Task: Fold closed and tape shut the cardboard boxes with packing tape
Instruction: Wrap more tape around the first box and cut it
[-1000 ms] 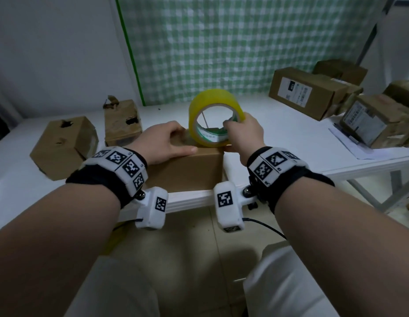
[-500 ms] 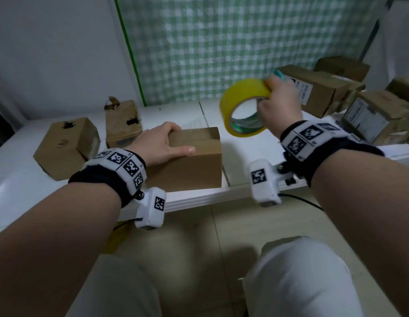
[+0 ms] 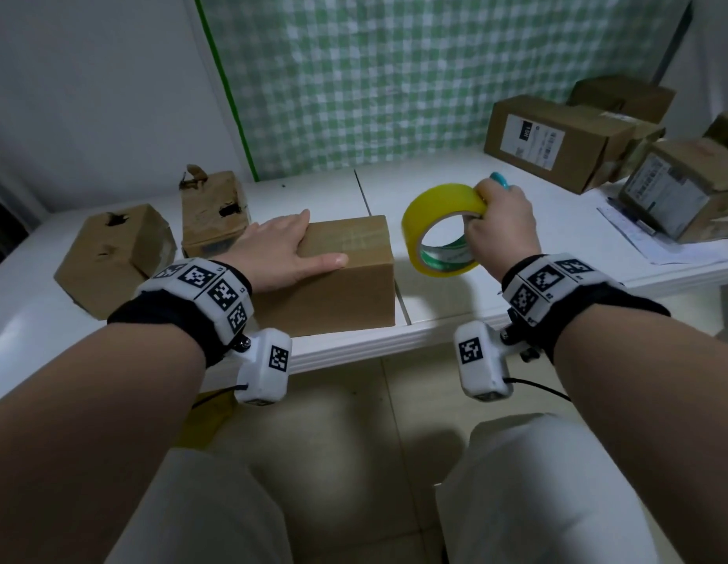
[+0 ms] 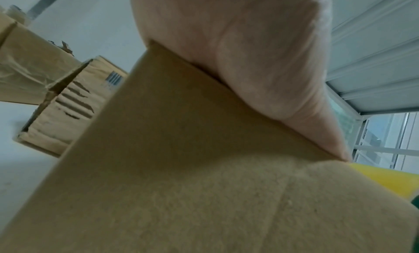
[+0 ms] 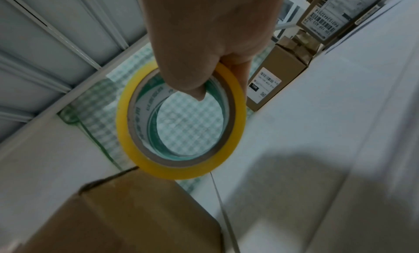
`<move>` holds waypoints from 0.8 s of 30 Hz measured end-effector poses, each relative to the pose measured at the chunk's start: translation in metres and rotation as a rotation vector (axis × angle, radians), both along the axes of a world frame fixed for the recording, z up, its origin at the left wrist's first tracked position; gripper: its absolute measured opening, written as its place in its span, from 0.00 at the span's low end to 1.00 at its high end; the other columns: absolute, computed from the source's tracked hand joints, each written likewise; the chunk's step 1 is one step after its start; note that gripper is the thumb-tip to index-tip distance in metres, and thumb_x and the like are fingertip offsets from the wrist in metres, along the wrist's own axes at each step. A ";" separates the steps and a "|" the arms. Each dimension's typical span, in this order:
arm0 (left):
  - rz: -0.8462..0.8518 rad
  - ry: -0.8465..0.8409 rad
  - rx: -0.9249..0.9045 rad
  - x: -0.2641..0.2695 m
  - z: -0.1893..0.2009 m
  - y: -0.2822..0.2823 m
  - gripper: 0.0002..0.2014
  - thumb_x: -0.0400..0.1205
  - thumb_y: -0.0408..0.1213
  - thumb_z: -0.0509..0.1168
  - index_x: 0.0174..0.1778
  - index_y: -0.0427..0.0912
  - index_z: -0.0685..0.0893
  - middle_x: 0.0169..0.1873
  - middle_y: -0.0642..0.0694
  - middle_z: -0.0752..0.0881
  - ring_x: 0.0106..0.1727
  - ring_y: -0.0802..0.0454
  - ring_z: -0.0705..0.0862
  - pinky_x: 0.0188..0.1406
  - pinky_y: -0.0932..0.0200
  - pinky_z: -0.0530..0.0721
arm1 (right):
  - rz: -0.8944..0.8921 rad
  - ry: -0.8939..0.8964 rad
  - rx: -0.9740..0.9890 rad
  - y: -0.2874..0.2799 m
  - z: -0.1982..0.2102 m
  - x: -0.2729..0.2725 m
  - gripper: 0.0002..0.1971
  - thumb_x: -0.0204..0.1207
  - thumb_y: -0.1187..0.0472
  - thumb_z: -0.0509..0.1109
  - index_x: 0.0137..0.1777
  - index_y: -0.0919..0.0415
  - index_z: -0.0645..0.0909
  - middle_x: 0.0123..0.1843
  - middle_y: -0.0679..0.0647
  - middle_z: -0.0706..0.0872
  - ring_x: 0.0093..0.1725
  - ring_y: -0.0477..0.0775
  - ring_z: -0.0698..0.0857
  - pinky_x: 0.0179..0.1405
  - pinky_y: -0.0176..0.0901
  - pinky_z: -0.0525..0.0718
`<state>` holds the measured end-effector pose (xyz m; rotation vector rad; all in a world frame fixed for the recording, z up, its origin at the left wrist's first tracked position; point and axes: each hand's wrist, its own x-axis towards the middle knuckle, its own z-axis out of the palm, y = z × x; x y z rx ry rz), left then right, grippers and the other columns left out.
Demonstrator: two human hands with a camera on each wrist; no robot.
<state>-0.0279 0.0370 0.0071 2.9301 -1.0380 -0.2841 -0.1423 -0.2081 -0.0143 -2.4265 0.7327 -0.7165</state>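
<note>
Our left hand (image 3: 287, 250) lies flat on the closed brown cardboard box (image 3: 346, 274) at the table edge; our right hand (image 3: 503, 234) grips the yellow packing-tape roll (image 3: 437, 234) beside it. Loosening that press could let the flaps spring open.

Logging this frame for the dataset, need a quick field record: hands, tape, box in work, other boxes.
left hand: flat on top of the closed plain brown cardboard box, fingers straight
right hand: grips the yellow roll of packing tape, thumb through the core
tape position: held beside the box's right end, apart from it
box location: near front edge of white table
other boxes: two torn brown boxes to the left; labelled cartons at the right
</note>
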 end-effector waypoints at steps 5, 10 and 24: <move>0.005 -0.007 0.005 -0.002 -0.001 -0.001 0.56 0.65 0.77 0.43 0.84 0.43 0.45 0.83 0.44 0.53 0.83 0.46 0.54 0.81 0.43 0.52 | 0.007 -0.016 0.036 0.000 -0.015 0.000 0.08 0.76 0.70 0.58 0.53 0.67 0.76 0.53 0.67 0.75 0.43 0.59 0.68 0.41 0.45 0.64; -0.024 -0.034 0.023 0.003 -0.003 -0.003 0.56 0.64 0.80 0.42 0.82 0.43 0.51 0.80 0.41 0.61 0.78 0.42 0.62 0.77 0.38 0.60 | 0.008 -0.009 0.050 0.004 -0.027 -0.002 0.08 0.76 0.70 0.59 0.52 0.68 0.75 0.53 0.67 0.74 0.43 0.60 0.71 0.42 0.45 0.65; -0.120 -0.007 0.074 -0.027 -0.001 -0.080 0.57 0.69 0.75 0.56 0.83 0.44 0.37 0.83 0.47 0.38 0.83 0.47 0.38 0.78 0.30 0.41 | 0.013 0.053 0.016 0.016 -0.030 -0.002 0.09 0.75 0.71 0.58 0.53 0.64 0.74 0.56 0.66 0.74 0.38 0.59 0.69 0.40 0.45 0.65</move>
